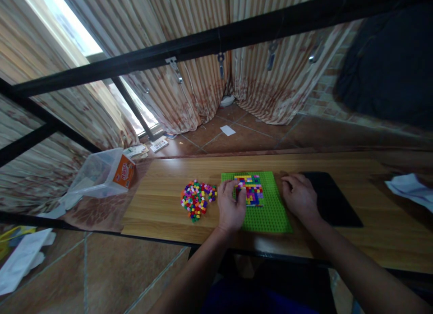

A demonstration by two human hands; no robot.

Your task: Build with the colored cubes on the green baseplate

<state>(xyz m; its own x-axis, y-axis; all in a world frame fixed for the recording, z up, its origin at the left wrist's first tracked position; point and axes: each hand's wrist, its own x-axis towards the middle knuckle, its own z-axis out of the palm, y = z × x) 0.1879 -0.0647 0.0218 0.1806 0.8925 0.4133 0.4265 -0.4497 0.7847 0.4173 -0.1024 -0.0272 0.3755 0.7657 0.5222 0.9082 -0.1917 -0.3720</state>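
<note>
A green studded baseplate (270,219) lies on the wooden table, with a block of small multicoloured bricks (253,190) pressed onto its upper middle. My left hand (232,208) reaches over the plate's left side. Its thumb and fingers are bent together in a pinch at the left edge of the bricks, and what they hold, if anything, is too small to make out. Just right of the plate, my right hand (300,197) rests on the table with curled fingers, whose inside is hidden. Left of my left hand lies a heap of loose small bricks (195,199).
A flat black panel (333,201) lies by my right hand, and a white paper (411,190) is farther right. Beyond the table's left end stands a clear plastic bin (101,174) with an orange label. A black metal bar (203,48) crosses above the far side, before striped curtains (199,16).
</note>
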